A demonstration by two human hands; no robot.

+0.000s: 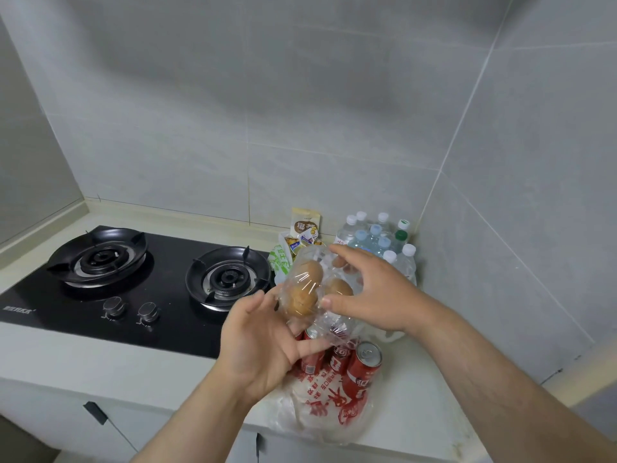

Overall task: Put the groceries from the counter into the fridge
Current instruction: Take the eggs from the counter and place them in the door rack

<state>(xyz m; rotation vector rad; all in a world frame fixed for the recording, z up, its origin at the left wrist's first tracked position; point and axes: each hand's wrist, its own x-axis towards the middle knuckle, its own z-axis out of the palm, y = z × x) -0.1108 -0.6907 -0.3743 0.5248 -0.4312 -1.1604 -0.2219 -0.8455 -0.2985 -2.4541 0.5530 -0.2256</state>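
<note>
Egg bag (309,289) rests on spread left fingers (310,346); right fingers (350,253) curl round it.

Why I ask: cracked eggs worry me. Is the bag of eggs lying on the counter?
No, the left hand and right hand hold the bag of eggs above the red cans.

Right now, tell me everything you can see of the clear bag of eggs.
The clear bag of eggs is thin, crinkled, glossy plastic with three brown eggs showing, bunched together. It is held in the air above the red cans. The left hand supports it from below with fairly straight fingers. The right hand curls over its top and right side, thumb on the front. Loose plastic hangs underneath.
</note>
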